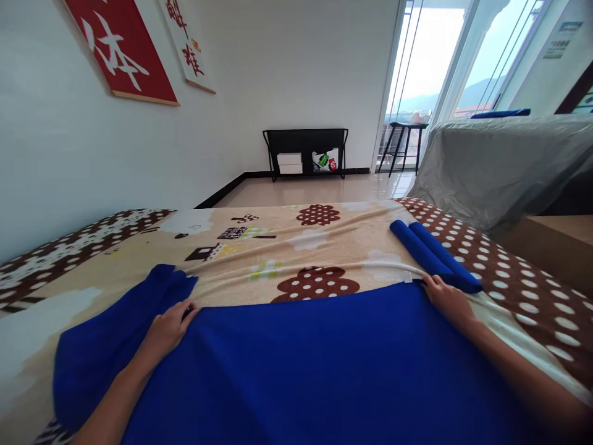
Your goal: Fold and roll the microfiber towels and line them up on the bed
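Note:
A large blue cloth [306,364] is spread towards me over a patterned bedspread [287,244], its far edge running nearly straight between my hands. My left hand [171,324] is closed on the cloth's far left corner, the thumb against the fabric. At the far right corner my right hand [447,300] pinches the edge beside a small white label [407,277]. Left of my left hand lies a loose, creased blue piece of fabric [115,327]; whether it joins the large cloth is hidden. Two blue fabric rolls [433,256] lie side by side just beyond my right hand.
Beyond the bed a black rack [306,141] holding white boxes [290,164] stands against the wall. A black stool [404,139] is near the glass door. At right are plastic-covered furniture [500,161] and a brown surface [551,247]. Scrolls [125,55] hang on the left wall.

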The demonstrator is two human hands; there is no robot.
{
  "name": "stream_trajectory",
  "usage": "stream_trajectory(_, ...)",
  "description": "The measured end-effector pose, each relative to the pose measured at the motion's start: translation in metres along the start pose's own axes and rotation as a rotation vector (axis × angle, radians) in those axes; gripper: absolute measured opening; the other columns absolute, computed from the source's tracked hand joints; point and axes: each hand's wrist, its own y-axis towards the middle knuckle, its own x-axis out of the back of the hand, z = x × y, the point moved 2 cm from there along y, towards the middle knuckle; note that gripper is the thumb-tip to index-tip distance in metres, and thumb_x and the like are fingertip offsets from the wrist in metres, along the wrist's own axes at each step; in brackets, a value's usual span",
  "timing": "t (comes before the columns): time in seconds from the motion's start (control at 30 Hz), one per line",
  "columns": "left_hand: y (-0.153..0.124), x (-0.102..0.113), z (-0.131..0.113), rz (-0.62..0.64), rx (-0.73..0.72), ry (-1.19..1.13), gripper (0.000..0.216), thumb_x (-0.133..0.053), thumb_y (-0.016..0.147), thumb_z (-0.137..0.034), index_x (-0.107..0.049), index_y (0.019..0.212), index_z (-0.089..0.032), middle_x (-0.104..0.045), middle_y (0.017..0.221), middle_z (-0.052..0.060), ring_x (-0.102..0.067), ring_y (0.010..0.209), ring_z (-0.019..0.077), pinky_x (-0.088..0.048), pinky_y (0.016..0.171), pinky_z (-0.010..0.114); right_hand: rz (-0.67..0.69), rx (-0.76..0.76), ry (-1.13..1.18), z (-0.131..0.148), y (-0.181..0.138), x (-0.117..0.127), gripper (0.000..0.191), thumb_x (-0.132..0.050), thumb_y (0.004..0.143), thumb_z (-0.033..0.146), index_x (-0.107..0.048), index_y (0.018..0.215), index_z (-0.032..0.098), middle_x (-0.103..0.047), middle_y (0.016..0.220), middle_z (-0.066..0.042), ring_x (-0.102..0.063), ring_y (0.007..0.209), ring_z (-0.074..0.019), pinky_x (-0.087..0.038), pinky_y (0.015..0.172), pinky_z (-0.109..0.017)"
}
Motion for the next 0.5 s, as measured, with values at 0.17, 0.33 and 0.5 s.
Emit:
stream_trajectory(0.17,-0.032,0.032,-0.052,-0.142,-0.04,0.114,0.043,-0.026,0.095,-0.021,-0.056,0.122,-0.006,-0.057,0.126,0.023,-0.054,0.115,0.0404,-0.041,0.089,0.052,-0.083,0.07,0.096,0.032,-0.014,0.036,0.038,-0.034,0.095,0.019,-0.057,0.125,0.014,-0.058,0.123,-0.022,-0.063,0.1,-0.0315,-0.052,0.073,-0.039)
stream_trajectory(0.33,-0.068,-0.008,-0.217,-0.013,-0.404,0.062,0.05,-0.031,0.099,-0.035,-0.038,0.146,-0.016,-0.045,0.15,0.01,-0.041,0.139,0.0197,-0.031,0.113,0.032,0.017,0.422,0.306,0.18,-0.036,0.042,0.042,-0.036,0.1,0.037,-0.048,0.139,0.023,-0.054,0.14,-0.005,-0.049,0.129,-0.0192,-0.039,0.11,-0.034)
stream_trajectory(0.5,-0.078,-0.05,-0.285,0.127,-0.499,0.043,0.056,-0.033,0.099,-0.043,-0.03,0.152,-0.024,-0.03,0.159,0.003,-0.028,0.146,0.0173,-0.026,0.117,0.036,0.155,0.626,0.423,0.25,-0.044,0.028,0.053,-0.034,0.1,0.051,-0.039,0.148,0.029,-0.037,0.154,0.002,-0.032,0.143,-0.0154,-0.031,0.117,-0.034)
